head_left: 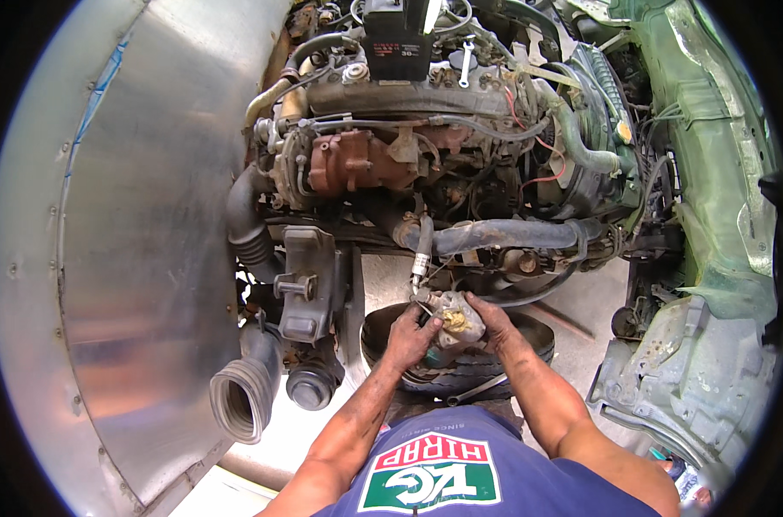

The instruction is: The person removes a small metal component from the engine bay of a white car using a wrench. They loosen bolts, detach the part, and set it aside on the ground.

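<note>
I watch left hand (411,336) and right hand (494,326) grasp a yellow-patched grey part (457,315) between them. I see it over a dark tub (536,341), near a hose (422,246).

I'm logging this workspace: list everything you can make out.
Engine: one, grey and rust-brown, upper middle
Box: one, black, atop engine
Wrench: one clear, silver, atop engine
Large hose: one, blue-grey, engine's lower edge
Reservoir: one, dark grey, left of hands
Corrugated duct: one, grey, lower left
Metal panel: one, silver, far left
Body panel: one, green, right
Round container: one, dark, beneath hands
Lumpy part: one, grey with yellow patch, between hands
Shirt: one, blue, bottom
Left hand: one, smudged, part's left
Right hand: one, smudged, part's right
</note>
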